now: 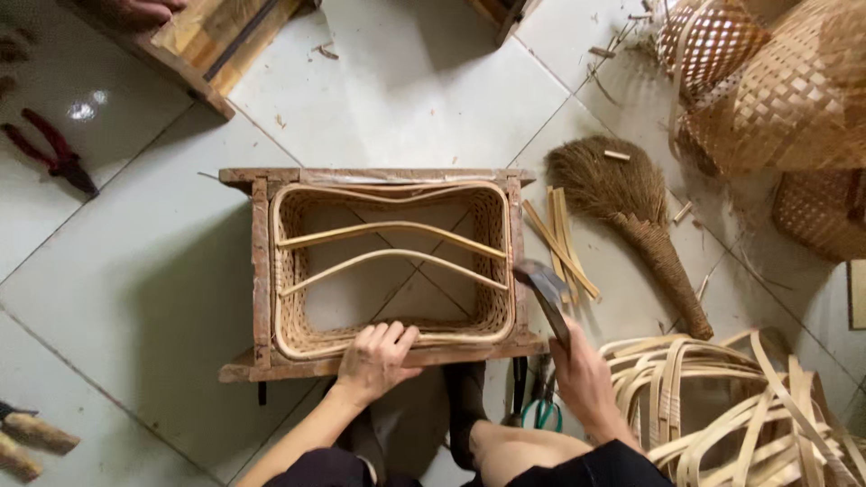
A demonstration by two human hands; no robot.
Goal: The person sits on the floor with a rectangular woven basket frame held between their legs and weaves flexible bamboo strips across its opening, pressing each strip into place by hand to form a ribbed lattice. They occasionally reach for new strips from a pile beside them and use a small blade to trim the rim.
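Observation:
A woven rattan basket [298, 298] with no bottom sits inside a rectangular wooden frame [262, 271] on the tiled floor. Two curved cane ribs [388, 256] span its opening. My left hand [374, 361] rests on the near rim of the basket and frame, fingers spread over the edge. My right hand [585, 379] grips the handle of a hammer [544, 281], whose dark head is blurred beside the frame's near right corner.
A straw hand broom [631, 216] and loose bamboo strips [561, 243] lie right of the frame. Coiled cane strips [740, 406] pile at the lower right. Woven baskets [785, 90] stand at the upper right. Red pliers [50, 153] lie at the left, green-handled scissors [541, 410] near my knee.

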